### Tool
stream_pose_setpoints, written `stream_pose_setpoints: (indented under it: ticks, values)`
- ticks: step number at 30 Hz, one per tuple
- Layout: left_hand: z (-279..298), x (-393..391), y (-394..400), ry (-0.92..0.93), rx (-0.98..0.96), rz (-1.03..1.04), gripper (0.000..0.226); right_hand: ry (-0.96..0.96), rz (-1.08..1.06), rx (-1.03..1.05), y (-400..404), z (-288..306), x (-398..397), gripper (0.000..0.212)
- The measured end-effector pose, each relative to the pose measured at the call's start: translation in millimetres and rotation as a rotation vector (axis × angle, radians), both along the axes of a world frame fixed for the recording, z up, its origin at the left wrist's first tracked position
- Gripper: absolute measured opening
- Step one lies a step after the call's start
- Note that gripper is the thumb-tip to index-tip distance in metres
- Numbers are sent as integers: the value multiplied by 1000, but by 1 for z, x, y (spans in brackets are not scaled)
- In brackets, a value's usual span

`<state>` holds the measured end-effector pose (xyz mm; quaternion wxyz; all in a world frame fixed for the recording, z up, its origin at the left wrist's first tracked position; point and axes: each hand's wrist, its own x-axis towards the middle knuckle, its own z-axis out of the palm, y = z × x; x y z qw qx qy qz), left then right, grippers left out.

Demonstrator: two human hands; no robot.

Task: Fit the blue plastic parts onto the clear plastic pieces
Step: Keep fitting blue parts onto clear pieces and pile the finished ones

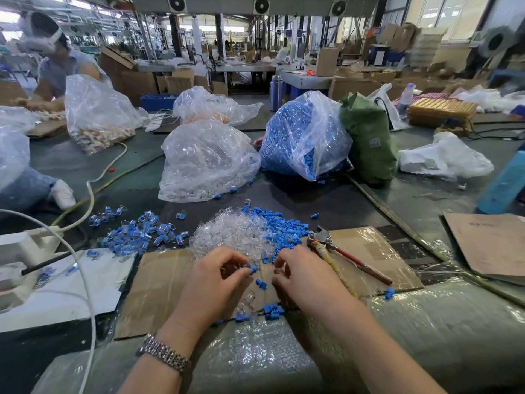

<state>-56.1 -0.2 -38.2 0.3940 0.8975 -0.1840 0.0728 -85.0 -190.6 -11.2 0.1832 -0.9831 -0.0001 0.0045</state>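
Observation:
A heap of clear plastic pieces [235, 237] lies ahead of me, with loose blue plastic parts [284, 226] heaped against its right side. My left hand [218, 277] pinches a clear piece with a blue part [253, 269] at its fingertips. My right hand [298, 277] is curled close beside it, fingers bent around a small clear piece that I can barely make out. One blue part [261, 284] lies between my hands, and a few more [272, 311] sit nearer me. Fitted blue-and-clear pieces [136, 234] are spread out to the left.
Red-handled pliers [341, 251] rest on the cardboard sheet [159, 288] at my right. Behind stand a bag of clear pieces [204, 163], a bag of blue parts [301, 137] and a green bag [369, 140]. White cables [91, 194] run at left; another person [54, 66] works far left.

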Motion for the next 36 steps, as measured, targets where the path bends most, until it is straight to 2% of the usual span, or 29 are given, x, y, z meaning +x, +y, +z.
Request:
stream_pose_setpoints:
  ticks: [2, 3, 6, 8, 11, 14, 16, 20, 23, 26, 29, 34, 36]
  values:
    - [3, 3, 5, 171, -230, 57, 8, -63, -24, 16, 0, -3, 0, 25]
    - [5, 4, 9, 297, -411, 61, 13, -109, -25, 45, 1, -3, -1, 25]
    - [10, 7, 18, 642, -970, -43, 25, -262, 47, 292, 14, 2, -3, 22]
    - [10, 9, 20, 738, -1093, -107, 19, -306, 150, 416, 27, 7, -5, 27]
    - [9, 9, 20, 766, -1092, -170, 15, -373, 264, 422, 40, 9, -4, 24]
    - [8, 8, 20, 775, -1032, -200, 33, -416, 246, 459, 39, 9, -2, 14]
    - [9, 7, 18, 764, -970, -191, 35, -415, 227, 498, 37, 7, -2, 10]
    - [11, 5, 16, 707, -943, -209, 31, -306, 161, 776, 34, 5, -3, 11]
    - [14, 0, 16, 675, -967, -267, 39, -207, 121, 913, 31, 5, -4, 9]
    - [16, -3, 16, 625, -942, -297, 36, -182, 85, 1012, 26, 6, -6, 10]
    - [17, -5, 15, 564, -791, -252, 29, -170, 82, 929, 25, 7, -9, 9]
    - [20, -11, 10, 384, -610, -168, 22, -182, 41, 601, 28, 11, -12, 7]
    - [19, -13, 8, 289, -524, -138, 19, -65, -42, 664, 31, 13, -10, 9]
